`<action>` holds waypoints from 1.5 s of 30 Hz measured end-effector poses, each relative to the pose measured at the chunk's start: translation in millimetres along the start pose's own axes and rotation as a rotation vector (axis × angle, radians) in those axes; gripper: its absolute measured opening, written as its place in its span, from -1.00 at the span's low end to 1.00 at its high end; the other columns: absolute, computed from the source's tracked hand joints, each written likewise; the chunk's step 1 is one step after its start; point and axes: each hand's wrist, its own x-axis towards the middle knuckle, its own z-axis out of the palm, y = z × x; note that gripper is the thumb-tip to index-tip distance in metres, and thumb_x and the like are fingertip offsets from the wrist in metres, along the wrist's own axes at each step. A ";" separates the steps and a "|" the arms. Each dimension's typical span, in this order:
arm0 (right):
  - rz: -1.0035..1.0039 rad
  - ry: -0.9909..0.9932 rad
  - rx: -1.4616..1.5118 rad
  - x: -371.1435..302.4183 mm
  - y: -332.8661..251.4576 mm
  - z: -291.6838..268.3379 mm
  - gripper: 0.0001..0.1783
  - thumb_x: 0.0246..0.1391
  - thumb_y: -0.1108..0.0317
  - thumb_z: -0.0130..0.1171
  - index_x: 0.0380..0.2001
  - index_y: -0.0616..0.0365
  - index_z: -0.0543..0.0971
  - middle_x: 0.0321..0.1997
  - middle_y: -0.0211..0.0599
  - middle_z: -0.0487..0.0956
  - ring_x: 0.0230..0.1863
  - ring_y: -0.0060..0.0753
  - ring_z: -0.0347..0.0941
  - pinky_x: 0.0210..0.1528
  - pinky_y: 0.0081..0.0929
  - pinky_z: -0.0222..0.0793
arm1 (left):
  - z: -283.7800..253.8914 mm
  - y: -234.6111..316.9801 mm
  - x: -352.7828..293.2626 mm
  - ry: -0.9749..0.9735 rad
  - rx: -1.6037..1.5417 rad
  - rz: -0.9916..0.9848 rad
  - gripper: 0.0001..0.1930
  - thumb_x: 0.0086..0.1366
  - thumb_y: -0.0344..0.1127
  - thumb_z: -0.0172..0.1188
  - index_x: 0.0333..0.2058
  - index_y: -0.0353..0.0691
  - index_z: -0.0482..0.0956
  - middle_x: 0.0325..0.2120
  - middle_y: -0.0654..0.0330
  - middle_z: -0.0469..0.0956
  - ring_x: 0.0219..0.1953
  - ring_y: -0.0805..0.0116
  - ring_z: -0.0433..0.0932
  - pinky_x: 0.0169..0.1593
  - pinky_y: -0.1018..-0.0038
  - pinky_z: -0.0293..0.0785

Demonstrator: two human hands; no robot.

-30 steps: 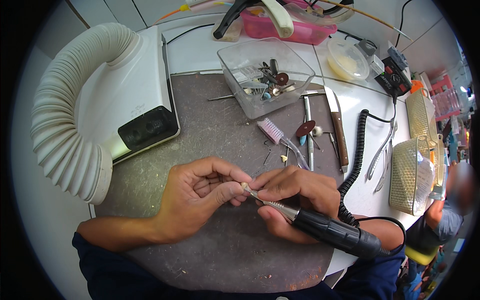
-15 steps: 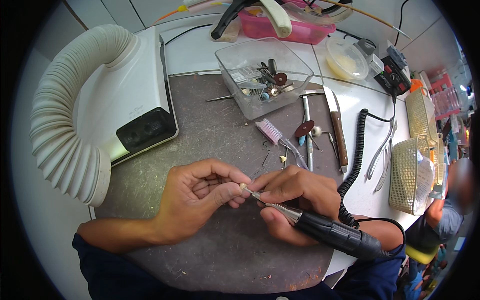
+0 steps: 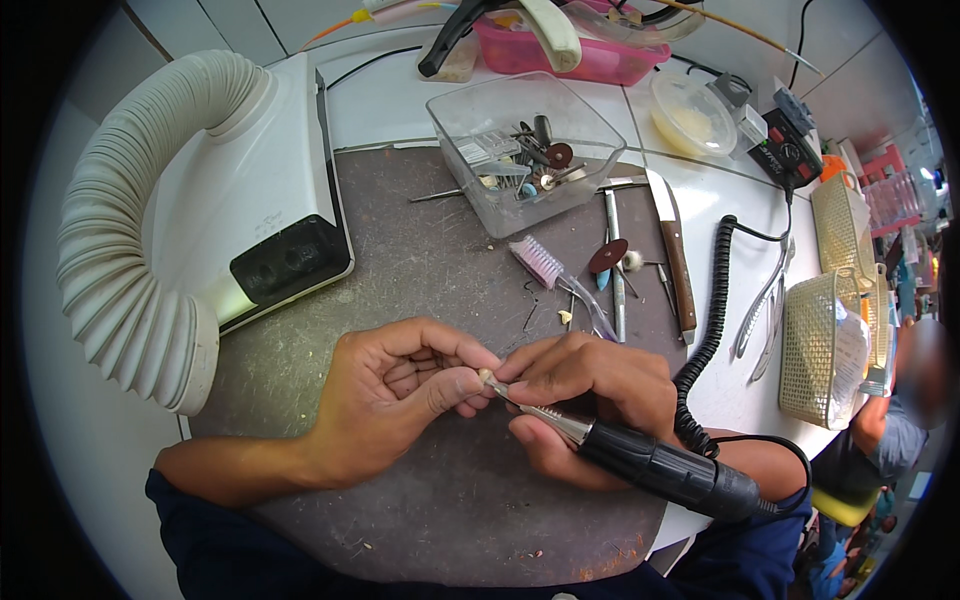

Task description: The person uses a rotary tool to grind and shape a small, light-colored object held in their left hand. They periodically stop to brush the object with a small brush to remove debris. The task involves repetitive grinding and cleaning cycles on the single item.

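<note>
A small cream-coloured, tooth-like piece [image 3: 486,375] is pinched between the thumb and forefinger of my left hand [image 3: 392,400]. From the right, my right hand [image 3: 600,390] grips a rotary handpiece [image 3: 655,465] with a black body and a silver nose. Its tip meets the piece or is very close to it; fingers partly hide the contact. Both hands hover low over a dark, scratched work board [image 3: 440,530]. Just beyond them lie a pink-bristled toothbrush [image 3: 545,265] and small cream bits [image 3: 565,317].
A white suction unit [image 3: 270,150] with a ribbed hose [image 3: 85,270] stands left. Behind is a clear bin [image 3: 500,205] of burs and discs. A wooden-handled knife [image 3: 678,270], coiled cable [image 3: 718,300], tweezers [image 3: 765,310] and baskets [image 3: 815,350] lie right. Another person [image 3: 890,440] sits far right.
My right hand and the handpiece have shifted slightly left, toward the small piece. My left hand keeps its pinch in about the same place.
</note>
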 end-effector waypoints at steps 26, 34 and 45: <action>-0.014 -0.004 -0.076 -0.6 -2.6 0.1 -0.74 -0.18 0.60 0.34 -0.35 0.32 0.52 -0.37 -0.06 0.60 -0.24 -0.15 0.64 -0.22 -0.43 0.57 | -1.6 -0.5 1.1 -0.014 -0.010 0.009 -0.86 0.28 -0.55 0.16 -0.19 -0.40 0.47 -0.33 0.07 0.59 -0.30 0.47 0.58 -0.18 0.55 0.54; -0.006 -0.031 -0.084 -1.0 -3.2 -2.0 -0.74 -0.12 0.56 0.35 -0.32 0.31 0.51 -0.42 -0.10 0.58 -0.21 -0.08 0.64 -0.18 -0.35 0.58 | -2.5 -1.0 0.8 -0.028 -0.012 0.017 -0.86 0.29 -0.54 0.15 -0.18 -0.41 0.47 -0.32 0.08 0.58 -0.28 0.48 0.58 -0.17 0.56 0.54; -0.024 0.016 -0.072 -0.8 -2.3 0.9 -0.75 -0.22 0.61 0.34 -0.39 0.31 0.53 -0.38 -0.09 0.60 -0.24 -0.18 0.64 -0.23 -0.45 0.56 | -4.3 -4.3 0.5 -0.048 -0.034 0.064 -0.85 0.29 -0.56 0.13 -0.16 -0.42 0.47 -0.26 0.05 0.58 -0.20 0.45 0.59 -0.11 0.57 0.56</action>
